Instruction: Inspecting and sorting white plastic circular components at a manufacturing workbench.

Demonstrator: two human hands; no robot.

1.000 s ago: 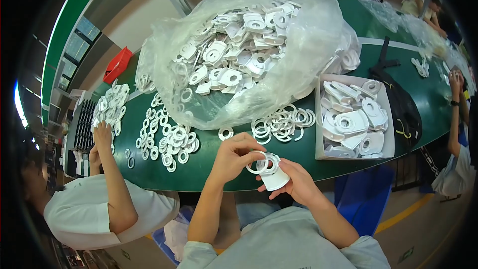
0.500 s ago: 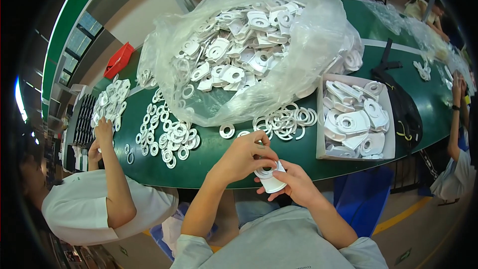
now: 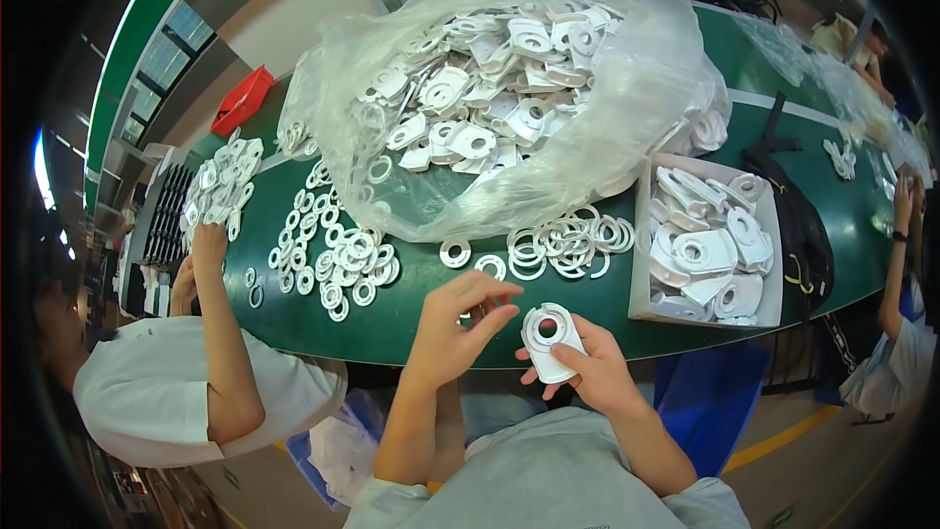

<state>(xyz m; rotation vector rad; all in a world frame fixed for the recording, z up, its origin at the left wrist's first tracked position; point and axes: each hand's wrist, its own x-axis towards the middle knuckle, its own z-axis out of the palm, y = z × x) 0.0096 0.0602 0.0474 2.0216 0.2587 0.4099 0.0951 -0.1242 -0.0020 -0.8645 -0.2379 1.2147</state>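
My right hand (image 3: 605, 370) grips a flat white plastic part (image 3: 550, 369) near the table's front edge, thumb across its face and fingers behind. The part has a squared lower end and a rounded upper end, where a raised ring surrounds a hole. To its left, my left hand (image 3: 450, 325) hovers apart from it. Its fingers are curled, with a gap between thumb and forefinger, and I see nothing held there. Loose white rings (image 3: 455, 253) lie on the table just beyond my left hand, and thinner rings (image 3: 571, 245) are heaped beyond the part.
A large clear plastic bag (image 3: 441, 220) full of similar white parts covers the table's middle. At right stands a white box (image 3: 707, 315) of them, beside a black bag (image 3: 798, 225). More rings (image 3: 357, 260) lie left. A co-worker's arm (image 3: 227, 353) reaches in at left.
My left hand has drawn back left, off the white part. The right hand has turned the part so its ringed face shows fully. The view has shifted slightly.
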